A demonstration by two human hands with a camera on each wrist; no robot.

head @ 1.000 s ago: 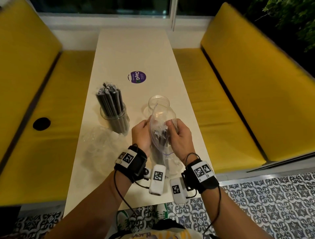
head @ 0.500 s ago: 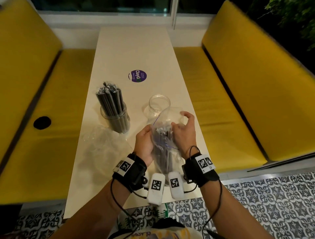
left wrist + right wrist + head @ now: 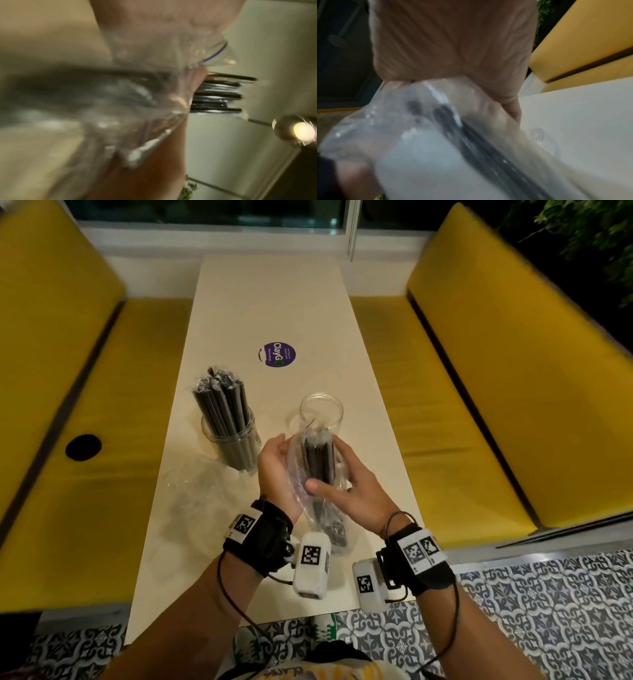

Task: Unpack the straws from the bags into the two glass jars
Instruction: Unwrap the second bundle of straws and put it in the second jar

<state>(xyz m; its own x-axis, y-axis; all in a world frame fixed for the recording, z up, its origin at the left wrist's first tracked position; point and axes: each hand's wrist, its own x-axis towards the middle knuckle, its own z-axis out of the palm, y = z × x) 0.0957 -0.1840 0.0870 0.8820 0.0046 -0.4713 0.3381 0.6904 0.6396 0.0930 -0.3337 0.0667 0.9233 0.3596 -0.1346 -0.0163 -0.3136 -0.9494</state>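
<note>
Both hands now clasp a clear zip bag (image 3: 295, 474) of black straws (image 3: 317, 462) above the white table (image 3: 274, 302): the left hand (image 3: 274, 470) cups its left side, the right hand (image 3: 346, 491) wraps it with the thumb across the front. Half a second ago the right fingers were splayed off the bag; they have closed round it, and the bundle tips toward the empty glass jar (image 3: 321, 414) just beyond. The pour looks imminent. The filled jar (image 3: 233, 440) and a spent bag (image 3: 198, 491) sit to the left.

Clear crinkly plastic bag (image 3: 308, 474); glossy black straws (image 3: 317, 460); clear glass jar (image 3: 321, 414).
</note>
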